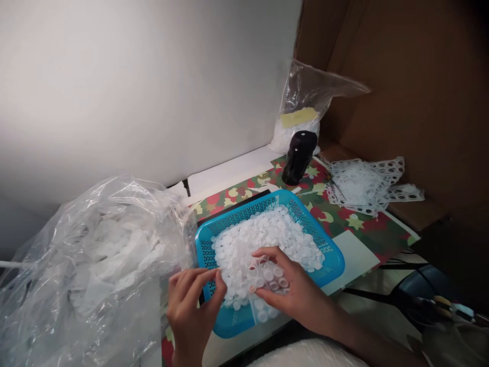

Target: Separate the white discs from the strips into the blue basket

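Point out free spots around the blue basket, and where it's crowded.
Free: the white card right of the blue basket; the patterned mat between basket and punched white sheets; the white paper behind the basket. Crowded: the near edge, at the left hand and right hand, and the left side, against the clear plastic bag.

Your left hand (193, 306) stands upright, fingers curled, their tips bunched toward your thumb; your right hand (292, 285) lies palm down, fingers slightly spread, just beside it; your right forearm (355, 329) runs low toward the lower right.
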`<act>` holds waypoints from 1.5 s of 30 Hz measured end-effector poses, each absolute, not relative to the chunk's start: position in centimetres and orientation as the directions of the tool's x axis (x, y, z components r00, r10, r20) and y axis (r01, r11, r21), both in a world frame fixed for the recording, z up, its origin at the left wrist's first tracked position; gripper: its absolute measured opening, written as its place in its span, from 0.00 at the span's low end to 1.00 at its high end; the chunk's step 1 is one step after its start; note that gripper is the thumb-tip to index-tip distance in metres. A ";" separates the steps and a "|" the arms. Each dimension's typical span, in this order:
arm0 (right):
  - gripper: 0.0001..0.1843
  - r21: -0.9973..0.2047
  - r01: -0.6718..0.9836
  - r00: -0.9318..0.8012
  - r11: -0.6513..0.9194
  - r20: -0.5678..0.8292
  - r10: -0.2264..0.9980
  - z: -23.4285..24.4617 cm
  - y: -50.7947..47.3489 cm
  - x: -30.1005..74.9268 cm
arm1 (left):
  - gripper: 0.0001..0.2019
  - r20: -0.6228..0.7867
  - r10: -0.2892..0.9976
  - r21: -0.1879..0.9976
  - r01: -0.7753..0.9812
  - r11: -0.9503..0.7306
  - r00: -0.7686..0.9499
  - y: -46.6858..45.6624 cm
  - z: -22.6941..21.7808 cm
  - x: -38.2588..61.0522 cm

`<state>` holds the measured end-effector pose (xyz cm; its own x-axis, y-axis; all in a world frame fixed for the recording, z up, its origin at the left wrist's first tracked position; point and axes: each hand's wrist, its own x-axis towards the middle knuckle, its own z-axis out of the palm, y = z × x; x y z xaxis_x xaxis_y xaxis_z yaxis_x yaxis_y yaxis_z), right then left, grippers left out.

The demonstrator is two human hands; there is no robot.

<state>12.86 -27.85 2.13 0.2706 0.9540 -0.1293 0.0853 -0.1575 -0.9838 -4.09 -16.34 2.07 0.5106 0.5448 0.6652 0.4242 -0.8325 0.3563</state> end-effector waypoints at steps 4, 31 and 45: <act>0.23 -0.977 -0.104 0.266 -0.183 -0.205 0.942 2.4 -28.1 13.0 | 0.05 0.639 0.542 0.314 0.459 -0.831 0.546 -15.6 2.3 -4.4; 0.36 -0.990 -0.001 0.154 -0.139 -0.138 0.978 2.7 -28.1 13.3 | 0.07 0.444 0.404 0.468 0.177 -0.866 0.800 -18.5 1.7 -1.7; 0.32 -0.936 -0.288 0.043 -0.200 -0.221 0.974 3.2 -28.9 14.5 | 0.01 0.474 0.625 0.440 0.448 -0.778 0.620 -15.3 1.4 -4.4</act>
